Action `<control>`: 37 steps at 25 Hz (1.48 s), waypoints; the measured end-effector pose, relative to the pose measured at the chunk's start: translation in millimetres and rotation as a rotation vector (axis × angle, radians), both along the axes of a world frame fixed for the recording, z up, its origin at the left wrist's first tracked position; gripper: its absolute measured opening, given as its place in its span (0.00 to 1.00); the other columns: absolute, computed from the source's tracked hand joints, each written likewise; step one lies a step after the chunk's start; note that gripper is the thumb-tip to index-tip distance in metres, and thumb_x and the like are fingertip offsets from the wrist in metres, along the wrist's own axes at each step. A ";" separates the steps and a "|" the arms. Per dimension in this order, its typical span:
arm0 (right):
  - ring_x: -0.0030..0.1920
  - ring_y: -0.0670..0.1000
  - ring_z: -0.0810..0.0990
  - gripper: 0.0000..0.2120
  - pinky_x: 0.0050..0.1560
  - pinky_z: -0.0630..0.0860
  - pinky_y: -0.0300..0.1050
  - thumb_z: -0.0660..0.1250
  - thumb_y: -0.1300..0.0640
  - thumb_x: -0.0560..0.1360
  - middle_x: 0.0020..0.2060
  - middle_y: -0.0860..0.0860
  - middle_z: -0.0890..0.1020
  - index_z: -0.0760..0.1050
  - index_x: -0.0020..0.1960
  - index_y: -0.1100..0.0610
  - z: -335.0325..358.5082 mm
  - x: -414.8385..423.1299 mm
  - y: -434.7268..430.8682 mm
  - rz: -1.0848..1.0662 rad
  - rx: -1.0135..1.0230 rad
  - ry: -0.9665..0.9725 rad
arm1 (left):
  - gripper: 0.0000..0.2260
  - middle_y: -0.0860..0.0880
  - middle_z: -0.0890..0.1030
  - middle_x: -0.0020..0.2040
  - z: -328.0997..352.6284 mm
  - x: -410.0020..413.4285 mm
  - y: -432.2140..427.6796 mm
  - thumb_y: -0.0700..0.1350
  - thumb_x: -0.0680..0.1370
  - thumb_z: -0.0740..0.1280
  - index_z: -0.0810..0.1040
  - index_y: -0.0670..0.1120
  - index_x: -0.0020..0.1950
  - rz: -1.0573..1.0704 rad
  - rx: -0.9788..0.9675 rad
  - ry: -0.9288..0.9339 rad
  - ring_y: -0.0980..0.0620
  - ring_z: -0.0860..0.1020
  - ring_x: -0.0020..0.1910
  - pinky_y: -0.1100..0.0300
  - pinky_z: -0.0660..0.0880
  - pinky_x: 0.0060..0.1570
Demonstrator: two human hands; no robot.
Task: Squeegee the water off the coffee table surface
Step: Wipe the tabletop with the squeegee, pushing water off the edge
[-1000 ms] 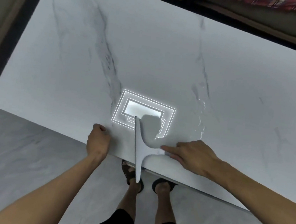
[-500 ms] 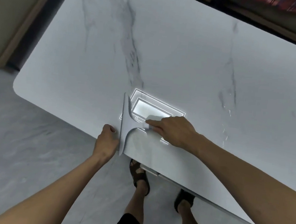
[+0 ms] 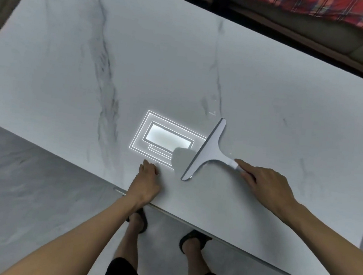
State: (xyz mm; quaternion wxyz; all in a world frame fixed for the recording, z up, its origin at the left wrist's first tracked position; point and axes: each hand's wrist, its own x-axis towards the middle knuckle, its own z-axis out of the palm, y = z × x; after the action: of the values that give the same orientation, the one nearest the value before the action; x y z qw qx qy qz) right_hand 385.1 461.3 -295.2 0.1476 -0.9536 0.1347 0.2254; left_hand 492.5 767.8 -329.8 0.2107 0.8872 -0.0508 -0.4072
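Our right hand (image 3: 267, 183) grips the squeegee (image 3: 208, 149), blade running one to seven o'clock, droplets (image 3: 212, 113) at twelve off its tip; our left hand (image 3: 146, 182) rests fisted, empty, on the tabletop (image 3: 162, 57).

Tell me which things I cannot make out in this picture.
- Head view: the handle end of the squeegee is hidden inside the right hand.
- Head view: water on the coffee table is too faint to judge; only small glints show.
- Head view: the table's left end is cut off by the frame edge.
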 end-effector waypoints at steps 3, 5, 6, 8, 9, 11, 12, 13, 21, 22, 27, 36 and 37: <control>0.45 0.52 0.81 0.19 0.37 0.70 0.45 0.47 0.41 0.82 0.44 0.41 0.83 0.62 0.71 0.32 5.5 -27.0 -24.2 -0.013 0.008 0.009 | 0.14 0.42 0.70 0.60 -4.2 -24.3 -19.8 0.32 0.71 0.59 0.66 0.43 0.55 -0.015 0.017 0.011 0.45 0.71 0.42 0.56 0.67 0.39; 0.42 0.52 0.80 0.19 0.37 0.73 0.45 0.47 0.41 0.82 0.43 0.43 0.84 0.63 0.71 0.32 13.5 -35.3 -34.1 -0.019 0.002 0.010 | 0.15 0.43 0.74 0.56 -4.5 -33.5 -21.4 0.34 0.72 0.59 0.66 0.44 0.57 0.024 0.032 0.041 0.47 0.73 0.40 0.54 0.68 0.38; 0.40 0.51 0.80 0.19 0.36 0.73 0.45 0.47 0.41 0.82 0.42 0.43 0.83 0.63 0.71 0.33 18.9 -39.9 -38.7 -0.025 -0.008 0.012 | 0.15 0.44 0.76 0.52 -3.5 -37.3 -20.9 0.35 0.72 0.59 0.66 0.45 0.57 0.036 0.041 0.046 0.47 0.74 0.39 0.54 0.70 0.38; 0.36 0.50 0.77 0.19 0.35 0.73 0.45 0.47 0.41 0.82 0.39 0.43 0.82 0.65 0.70 0.34 30.4 -49.0 -46.9 -0.062 -0.022 0.011 | 0.16 0.47 0.75 0.46 -1.7 -41.1 -19.1 0.37 0.71 0.60 0.67 0.46 0.58 0.062 0.059 0.021 0.46 0.74 0.41 0.54 0.71 0.38; 0.34 0.49 0.75 0.19 0.33 0.73 0.45 0.47 0.40 0.81 0.37 0.43 0.81 0.65 0.70 0.34 36.6 -52.2 -48.1 -0.083 -0.010 -0.002 | 0.16 0.49 0.75 0.44 -1.2 -40.4 -17.2 0.37 0.71 0.60 0.68 0.46 0.58 0.091 0.060 -0.005 0.46 0.74 0.41 0.55 0.69 0.37; 0.32 0.45 0.73 0.19 0.30 0.68 0.41 0.48 0.40 0.81 0.34 0.41 0.79 0.64 0.70 0.33 46.3 -53.7 -40.4 -0.079 0.038 -0.026 | 0.15 0.50 0.74 0.45 -1.0 -39.0 -9.4 0.36 0.71 0.60 0.69 0.46 0.58 0.168 0.041 -0.054 0.47 0.74 0.42 0.56 0.69 0.38; 0.32 0.45 0.74 0.20 0.30 0.67 0.40 0.47 0.39 0.81 0.35 0.41 0.79 0.63 0.71 0.33 48.6 -51.6 -31.1 -0.037 0.063 -0.027 | 0.14 0.50 0.74 0.47 -0.9 -37.7 -4.4 0.36 0.72 0.61 0.69 0.46 0.56 0.216 0.030 -0.075 0.47 0.74 0.43 0.56 0.70 0.38; 0.35 0.46 0.76 0.20 0.32 0.68 0.41 0.46 0.39 0.80 0.37 0.42 0.79 0.62 0.72 0.33 47.2 -49.3 -18.4 0.034 0.088 -0.020 | 0.13 0.50 0.74 0.47 -1.0 -37.2 2.0 0.35 0.72 0.61 0.69 0.46 0.55 0.264 0.026 -0.093 0.48 0.74 0.43 0.56 0.70 0.37; 0.37 0.58 0.78 0.20 0.34 0.66 0.46 0.56 0.48 0.81 0.42 0.53 0.78 0.60 0.73 0.39 -16.3 -19.7 123.7 0.634 0.184 0.020 | 0.10 0.48 0.75 0.42 -10.6 -54.4 50.3 0.37 0.74 0.61 0.65 0.49 0.52 0.320 0.091 -0.113 0.48 0.74 0.38 0.57 0.67 0.32; 0.35 0.58 0.77 0.20 0.33 0.65 0.46 0.57 0.48 0.81 0.41 0.52 0.78 0.61 0.72 0.40 -20.3 -19.1 127.0 0.649 0.166 0.020 | 0.11 0.48 0.75 0.44 -11.6 -56.6 50.8 0.37 0.74 0.61 0.65 0.49 0.52 0.309 0.086 -0.090 0.46 0.75 0.39 0.56 0.68 0.34; 0.43 0.55 0.81 0.18 0.39 0.72 0.47 0.51 0.42 0.82 0.45 0.49 0.81 0.61 0.71 0.35 -18.8 -41.7 64.6 0.457 0.195 0.042 | 0.13 0.46 0.74 0.48 -12.0 -67.5 31.2 0.36 0.72 0.63 0.65 0.47 0.52 0.169 0.046 -0.018 0.46 0.74 0.42 0.57 0.67 0.37; 0.47 0.49 0.81 0.19 0.39 0.70 0.43 0.47 0.40 0.81 0.46 0.42 0.81 0.62 0.71 0.32 36.0 -101.6 -71.4 0.159 -0.017 0.132 | 0.03 0.46 0.76 0.43 13.5 -58.1 -24.7 0.41 0.76 0.60 0.71 0.44 0.48 0.066 0.070 0.057 0.46 0.74 0.41 0.54 0.69 0.38; 0.47 0.48 0.81 0.19 0.39 0.70 0.42 0.47 0.39 0.81 0.46 0.40 0.81 0.61 0.71 0.31 42.8 -100.5 -76.4 0.128 0.005 0.143 | 0.04 0.47 0.76 0.41 17.7 -52.9 -28.9 0.41 0.76 0.60 0.72 0.44 0.49 0.072 0.056 0.061 0.45 0.75 0.41 0.53 0.70 0.40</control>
State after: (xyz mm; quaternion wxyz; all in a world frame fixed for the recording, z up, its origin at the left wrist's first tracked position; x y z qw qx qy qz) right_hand 284.6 384.9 -252.4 0.1256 -0.9413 0.0832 0.3021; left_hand 439.5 738.9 -312.1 0.2019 0.8812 -0.0013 -0.4276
